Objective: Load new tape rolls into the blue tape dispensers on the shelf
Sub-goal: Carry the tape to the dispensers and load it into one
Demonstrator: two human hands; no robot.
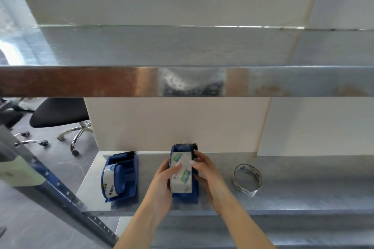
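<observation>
Your left hand (162, 180) and right hand (204, 170) clasp the roll (181, 172) in the middle dispenser (185, 195) on the shelf (293, 194). Press it down evenly until seated, then draw the tape to the cutter (186, 144).

We see soft, even daylight from the window (12, 6) at left, glare streaking the upper shelf edge (202, 26), and wide-angle bending with slight blur toward the corners.

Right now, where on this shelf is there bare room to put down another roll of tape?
Widest bare patch: right of the empty tape ring, on the metal shelf. A narrower strip lies between the ring and the right hand. Crowded: both hands, left hand too, flank the middle dispenser, with a thin gap to the left dispenser.
</observation>
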